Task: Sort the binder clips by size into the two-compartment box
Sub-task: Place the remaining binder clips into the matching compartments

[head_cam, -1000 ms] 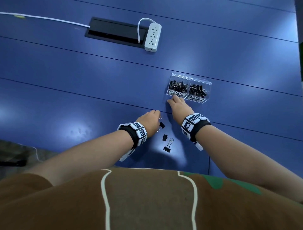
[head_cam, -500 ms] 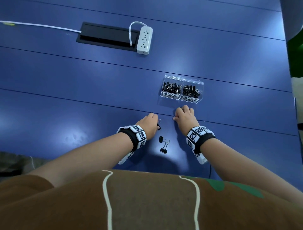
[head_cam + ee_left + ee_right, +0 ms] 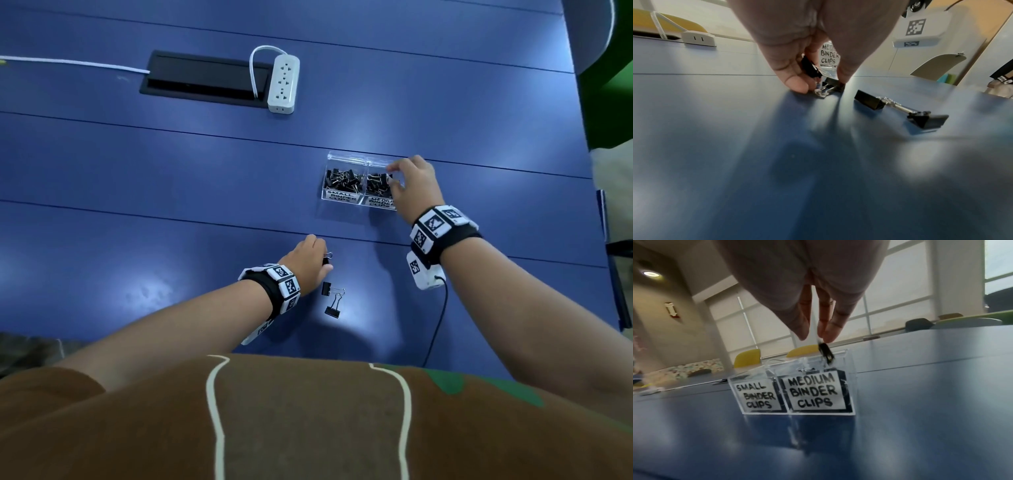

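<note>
The right hand [image 3: 819, 316] pinches a binder clip [image 3: 826, 353] above the box's [image 3: 344, 200] MEDIUM compartment, while the left hand [image 3: 807, 53] pinches another clip [image 3: 830, 88] on the table [image 3: 171, 171]; clips appear light, rigid, slippery, best gripped across the body.

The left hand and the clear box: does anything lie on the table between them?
No. In the head view only bare blue table lies between the left hand and the clear box.
</note>
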Motion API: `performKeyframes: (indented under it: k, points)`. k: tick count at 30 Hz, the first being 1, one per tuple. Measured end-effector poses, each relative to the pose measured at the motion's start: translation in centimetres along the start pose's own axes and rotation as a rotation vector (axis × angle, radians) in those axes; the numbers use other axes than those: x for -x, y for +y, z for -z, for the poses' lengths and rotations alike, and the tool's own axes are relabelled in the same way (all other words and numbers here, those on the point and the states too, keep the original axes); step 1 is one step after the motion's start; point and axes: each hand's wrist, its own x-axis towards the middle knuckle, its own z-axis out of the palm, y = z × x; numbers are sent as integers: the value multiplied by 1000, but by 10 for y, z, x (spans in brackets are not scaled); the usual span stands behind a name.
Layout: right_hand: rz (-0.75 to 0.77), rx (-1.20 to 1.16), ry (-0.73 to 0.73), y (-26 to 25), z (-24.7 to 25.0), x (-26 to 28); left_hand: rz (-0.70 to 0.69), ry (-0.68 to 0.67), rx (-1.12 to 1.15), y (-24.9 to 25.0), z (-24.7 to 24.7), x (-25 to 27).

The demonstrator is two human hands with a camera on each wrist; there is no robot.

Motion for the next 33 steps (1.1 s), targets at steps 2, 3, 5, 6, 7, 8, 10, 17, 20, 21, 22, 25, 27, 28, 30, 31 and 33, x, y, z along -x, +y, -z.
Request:
performKeyframes:
  k: [2,3,5,6,7,8,10,17,20,21,22,25,27,28,30,31,33]
  points:
    - [49,21,-9,-7,-2,9,-27,-9,-20,1,1,0]
    - [88,15,-18,-13,-5,18,-33,-10,-26,2,1,0]
    - [191,-1,-138,-25,-14,44,-28,-4,-22,5,2,0]
    - [259,2,-259,-32,-20,60,-20,-6,-15,6,2,1]
    - [324,11,-395,-38,-27,79,-15,-15,-9,7,3,1]
    - [373,25,-515,-41,-35,97,-15,-27,1,7,4,1]
    - [434,65,-647,-43,-50,128,-22,-36,36,7,5,1]
    - [402,187,-657,-17,-72,151,-62,-20,83,7,9,2]
    - [329,97,-554,1,-69,141,-55,-23,94,6,12,4]
    - [298,81,-525,7,-67,137,-57,-30,96,7,12,4]
    - [262,69,-503,11,-64,132,-54,-48,95,7,12,4]
    - [148,-6,-413,16,-53,120,-44,-89,77,5,11,2]
    - [96,-83,-346,14,-48,116,-33,-92,63,5,10,-1]
    - [102,-107,-322,9,-46,116,-26,-78,74,5,11,-3]
    - [177,-108,-311,-2,-48,120,-23,-11,126,6,16,-7]
    - [235,-96,-324,-8,-53,123,-29,37,155,7,19,-10]
    - [364,-52,-350,-18,-69,127,-41,118,182,10,31,-16]
